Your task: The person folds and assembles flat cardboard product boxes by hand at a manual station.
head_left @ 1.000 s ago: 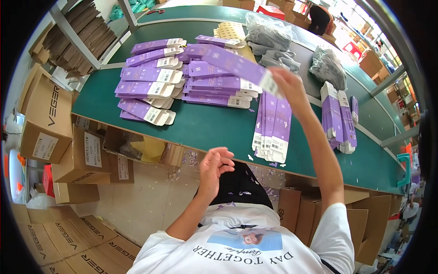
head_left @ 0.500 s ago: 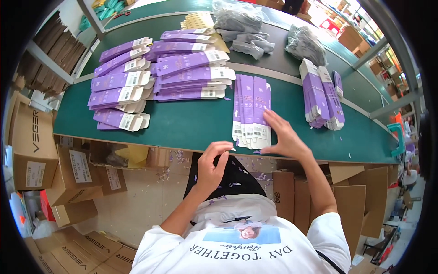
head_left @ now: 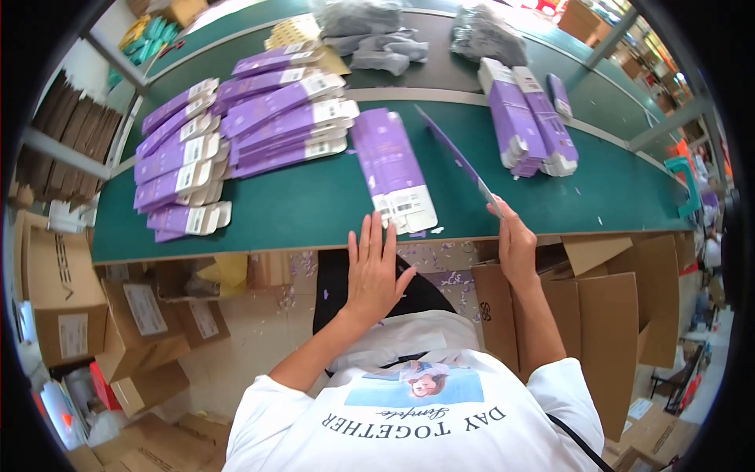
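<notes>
My left hand [head_left: 374,271] is flat and spread, fingers apart, hovering at the near edge of the green table [head_left: 307,208], just below a small stack of flat purple cartons [head_left: 392,169]. It holds nothing. My right hand [head_left: 515,240] grips one flat purple carton [head_left: 458,161] by its near end and holds it on edge, tilted up over the table to the right of the stack.
Piles of flat purple cartons [head_left: 236,134] lie at the left and another pile [head_left: 527,118] at the right. Grey bags [head_left: 377,35] lie at the back. Brown cardboard boxes [head_left: 63,291] stand on the floor at left and right [head_left: 605,315].
The purple cartons that my right hand carried now lie on the table as a stack. My right hand has lifted one carton from it. My left hand has risen to the table edge.
</notes>
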A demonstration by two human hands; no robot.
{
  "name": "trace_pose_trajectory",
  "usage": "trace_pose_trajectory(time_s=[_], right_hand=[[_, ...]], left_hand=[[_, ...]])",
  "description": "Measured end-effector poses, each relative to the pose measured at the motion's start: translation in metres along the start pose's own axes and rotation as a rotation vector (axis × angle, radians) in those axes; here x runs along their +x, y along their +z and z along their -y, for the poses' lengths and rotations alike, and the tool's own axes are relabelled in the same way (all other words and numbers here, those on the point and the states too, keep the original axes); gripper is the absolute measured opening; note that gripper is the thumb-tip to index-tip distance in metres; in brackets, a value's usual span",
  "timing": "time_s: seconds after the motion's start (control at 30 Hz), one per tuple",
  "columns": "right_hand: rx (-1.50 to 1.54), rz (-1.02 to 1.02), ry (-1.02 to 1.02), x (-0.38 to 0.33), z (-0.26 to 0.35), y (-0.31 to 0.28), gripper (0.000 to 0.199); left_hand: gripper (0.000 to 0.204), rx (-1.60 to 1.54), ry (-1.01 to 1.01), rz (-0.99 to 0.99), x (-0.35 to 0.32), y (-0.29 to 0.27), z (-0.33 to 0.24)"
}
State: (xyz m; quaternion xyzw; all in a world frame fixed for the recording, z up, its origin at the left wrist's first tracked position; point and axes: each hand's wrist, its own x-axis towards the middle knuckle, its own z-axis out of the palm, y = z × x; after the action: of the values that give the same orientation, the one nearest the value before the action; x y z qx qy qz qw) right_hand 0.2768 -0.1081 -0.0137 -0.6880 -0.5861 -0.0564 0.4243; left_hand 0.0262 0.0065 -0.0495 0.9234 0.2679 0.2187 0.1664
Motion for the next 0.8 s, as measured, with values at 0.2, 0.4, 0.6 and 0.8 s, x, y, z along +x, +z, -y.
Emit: trace_pose_trajectory(time_s=[0.2, 0.4, 0.6, 0.8], right_hand=[[-0.002, -0.086, 0.445, -0.016, 0.013, -0.001, 0.03], [0.131, -0.217, -0.106, -0.014, 0.059, -0.017, 0.03], [0.145, 0.09, -0.307, -0.048, 0.096, 0.017, 0.032], [0.563, 0.116, 0.077, -0.001, 0.102, 0.025, 0.033]], left_hand=[[0.081, -0.033, 0.012, 0.015, -0.018, 0.005, -0.016], [0.07, -1.021, -0.164, 0.057, 0.006, -0.013, -0.018], [0.059, -2.254, -0.429, 0.087, 0.022, -0.028, -0.004], [0.04, -2.015, -0.474, 0.15, -0.006, -0.026, 0.007]])
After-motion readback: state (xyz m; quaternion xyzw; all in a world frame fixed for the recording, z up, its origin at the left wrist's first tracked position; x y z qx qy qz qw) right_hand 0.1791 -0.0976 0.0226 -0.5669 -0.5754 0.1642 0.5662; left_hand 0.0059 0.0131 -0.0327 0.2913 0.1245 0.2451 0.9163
